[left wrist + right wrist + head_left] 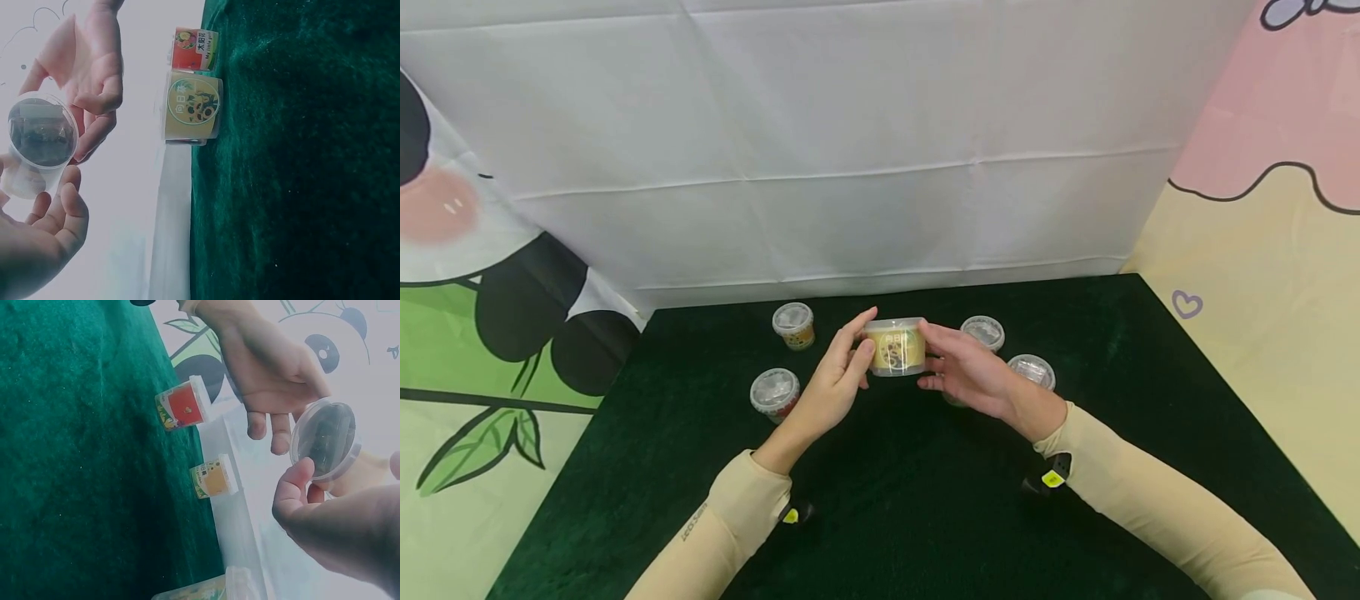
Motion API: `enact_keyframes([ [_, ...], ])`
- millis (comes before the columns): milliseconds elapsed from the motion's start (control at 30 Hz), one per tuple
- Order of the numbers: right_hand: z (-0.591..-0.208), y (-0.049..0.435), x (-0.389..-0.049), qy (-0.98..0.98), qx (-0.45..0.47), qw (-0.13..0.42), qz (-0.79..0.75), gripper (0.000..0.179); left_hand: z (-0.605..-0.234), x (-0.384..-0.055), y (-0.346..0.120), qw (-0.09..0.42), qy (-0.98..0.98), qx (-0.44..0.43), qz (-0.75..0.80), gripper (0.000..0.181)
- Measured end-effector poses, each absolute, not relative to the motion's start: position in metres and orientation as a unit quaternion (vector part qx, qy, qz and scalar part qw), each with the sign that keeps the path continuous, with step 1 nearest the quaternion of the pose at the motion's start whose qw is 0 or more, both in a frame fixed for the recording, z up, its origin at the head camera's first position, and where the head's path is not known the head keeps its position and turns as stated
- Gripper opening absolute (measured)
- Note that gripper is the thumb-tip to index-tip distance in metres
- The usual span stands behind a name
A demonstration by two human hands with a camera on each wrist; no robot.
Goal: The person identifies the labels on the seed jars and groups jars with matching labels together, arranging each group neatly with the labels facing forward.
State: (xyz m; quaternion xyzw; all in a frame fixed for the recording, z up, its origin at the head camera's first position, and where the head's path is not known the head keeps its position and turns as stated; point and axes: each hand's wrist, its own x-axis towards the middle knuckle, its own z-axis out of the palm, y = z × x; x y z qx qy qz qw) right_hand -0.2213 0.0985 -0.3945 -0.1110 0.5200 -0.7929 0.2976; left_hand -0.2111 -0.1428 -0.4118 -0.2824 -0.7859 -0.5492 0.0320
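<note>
A clear plastic tub (pixel 896 347) with a pale lid and a yellow label is held up above the dark green cloth. My left hand (pixel 833 377) grips its left side, thumb toward the front. On the opposite side my right hand (pixel 973 371) holds it, with some fingers spread below the rim. From the left wrist view, the dark round base of the tub (pixel 44 131) shows between the left hand (pixel 47 231) and the right hand (pixel 94 75). The right wrist view also has the tub's round end (pixel 325 439) between both hands.
On the green cloth (pixel 880 517), a red-labelled tub (pixel 775 393) and a yellow-orange one (pixel 793 325) stand at left. Two more lidded tubs, one farther back (pixel 982 333) and one nearer (pixel 1032 371), are partly behind my right hand. A white curtain (pixel 850 208) hangs behind.
</note>
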Motion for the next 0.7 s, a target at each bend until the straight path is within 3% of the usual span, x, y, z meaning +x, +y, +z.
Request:
enact_keyframes([
  [700,-0.398,0.101,-0.222,0.536,-0.145,0.29,-0.78,0.06,-0.404,-0.212,-0.153,0.005,-0.78,-0.304,-0.547,0.048],
])
